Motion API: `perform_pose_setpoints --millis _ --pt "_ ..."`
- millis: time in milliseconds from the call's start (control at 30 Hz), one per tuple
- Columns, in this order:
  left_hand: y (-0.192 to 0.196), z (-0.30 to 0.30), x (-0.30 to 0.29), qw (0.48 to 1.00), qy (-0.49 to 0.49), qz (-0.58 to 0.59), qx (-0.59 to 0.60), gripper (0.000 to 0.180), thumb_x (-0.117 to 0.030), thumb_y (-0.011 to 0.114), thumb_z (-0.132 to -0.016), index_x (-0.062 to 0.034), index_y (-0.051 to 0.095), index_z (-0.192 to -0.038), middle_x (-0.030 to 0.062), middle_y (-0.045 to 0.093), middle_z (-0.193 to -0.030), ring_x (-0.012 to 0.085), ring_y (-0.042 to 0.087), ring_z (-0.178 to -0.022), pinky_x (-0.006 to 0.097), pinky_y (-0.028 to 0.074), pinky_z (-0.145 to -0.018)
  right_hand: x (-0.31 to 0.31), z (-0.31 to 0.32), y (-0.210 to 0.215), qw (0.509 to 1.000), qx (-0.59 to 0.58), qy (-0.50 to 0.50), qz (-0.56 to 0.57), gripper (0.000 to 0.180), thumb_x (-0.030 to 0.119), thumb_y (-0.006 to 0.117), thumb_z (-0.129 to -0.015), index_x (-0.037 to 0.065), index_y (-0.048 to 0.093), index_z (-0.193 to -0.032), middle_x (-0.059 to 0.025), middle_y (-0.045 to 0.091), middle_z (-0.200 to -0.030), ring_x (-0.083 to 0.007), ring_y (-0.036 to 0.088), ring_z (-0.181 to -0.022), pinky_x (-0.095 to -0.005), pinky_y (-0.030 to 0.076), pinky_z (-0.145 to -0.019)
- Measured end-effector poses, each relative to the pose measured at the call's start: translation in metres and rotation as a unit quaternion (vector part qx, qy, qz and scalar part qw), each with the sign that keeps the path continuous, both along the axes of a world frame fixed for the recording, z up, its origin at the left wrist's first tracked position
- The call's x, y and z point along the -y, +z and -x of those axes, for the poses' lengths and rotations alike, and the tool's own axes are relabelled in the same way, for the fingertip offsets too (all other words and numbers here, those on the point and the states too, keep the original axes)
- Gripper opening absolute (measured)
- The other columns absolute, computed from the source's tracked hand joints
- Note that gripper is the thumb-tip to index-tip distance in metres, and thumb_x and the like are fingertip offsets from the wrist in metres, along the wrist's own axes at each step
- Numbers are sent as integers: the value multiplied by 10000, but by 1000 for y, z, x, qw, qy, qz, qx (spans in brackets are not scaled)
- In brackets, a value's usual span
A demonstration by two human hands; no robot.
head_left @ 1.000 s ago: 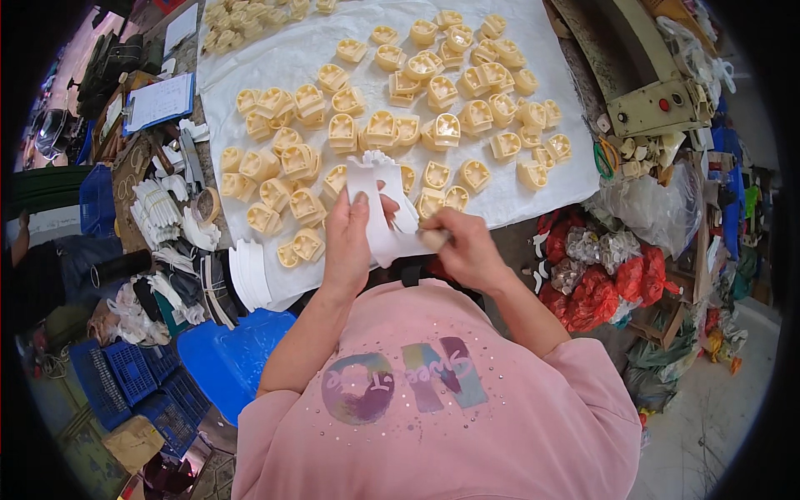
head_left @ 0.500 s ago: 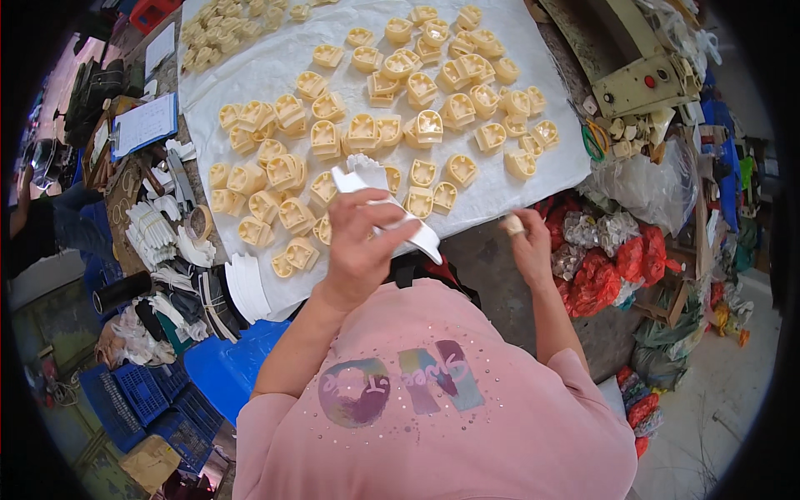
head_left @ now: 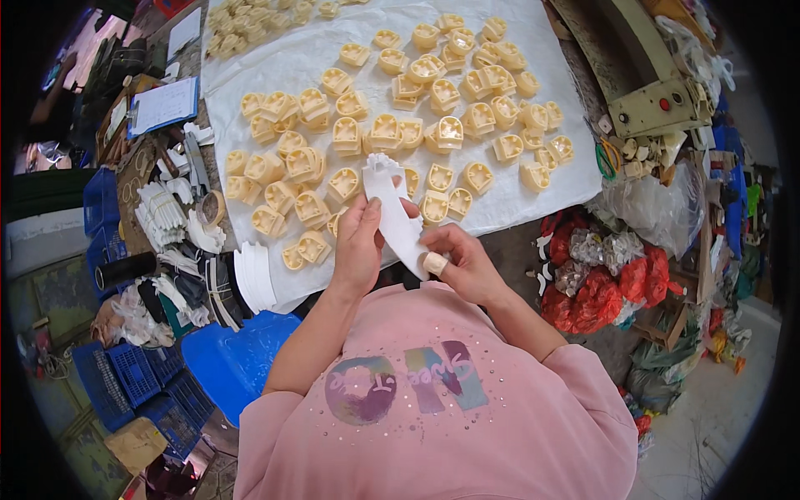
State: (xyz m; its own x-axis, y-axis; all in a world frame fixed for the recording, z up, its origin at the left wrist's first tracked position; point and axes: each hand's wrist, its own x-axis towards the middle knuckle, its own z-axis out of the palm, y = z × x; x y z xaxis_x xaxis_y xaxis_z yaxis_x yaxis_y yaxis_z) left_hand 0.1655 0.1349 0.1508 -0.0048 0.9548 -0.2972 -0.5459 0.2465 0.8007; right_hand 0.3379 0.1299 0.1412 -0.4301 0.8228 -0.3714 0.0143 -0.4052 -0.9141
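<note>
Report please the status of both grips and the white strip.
Left grip holds white strip. Right grip at its near end. Cream pieces on white sheet beyond; nothing seen blocking the strip.

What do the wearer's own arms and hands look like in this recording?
The left hand and right hand are both ungloved. A pale beige wrap covers the end of the right thumb. The forearms are uncovered below short, loose pink sleeves; I see no watch or bracelet on either wrist.
</note>
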Motion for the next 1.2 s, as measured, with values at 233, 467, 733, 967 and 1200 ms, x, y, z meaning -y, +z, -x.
perform_pose_setpoints --millis 233,467,733,967,1200 --pt "-3 3 7 954 -1 -49 -296 304 -186 334 -939 -6 524 -1093 86 631 -772 127 590 -623 261 467 -585 -37 21 28 838 315 79 -438 420 15 563 -709 186 577 -1092 -40 552 -858 -219 589 -691 -331 469 -549" --pt "3 1 9 949 -34 -29 -311 239 -174 357 -930 -13 529 -969 82 621 -711 118 577 -590 262 446 -534 -36 28 31 814 353 89 -454 353 34 565 -710 182 596 -1029 0 539 -759 -197 579 -617 -324 453 -476" --pt "-5 -3 13 981 -65 24 -179 264 -221 375 -937 -14 528 -996 33 591 -734 92 543 -599 233 449 -561 -39 27 23 877 242 80 -408 362 -45 530 -685 120 597 -999 -40 550 -784 -218 582 -649 -326 478 -570" --pt "-1 7 5 997 -24 63 31 363 -260 335 -956 -11 471 -1183 53 571 -852 131 568 -739 294 484 -664 -46 4 33 960 18 203 -194 427 -75 436 -720 83 572 -1092 -118 623 -912 -228 603 -775 -315 471 -708" --pt "7 7 -5 996 29 65 47 315 -99 395 -917 -4 445 -1213 44 536 -857 128 541 -742 287 472 -690 -44 -41 3 937 272 184 -122 360 72 515 -814 107 524 -1173 -167 603 -895 -232 588 -803 -303 459 -704"
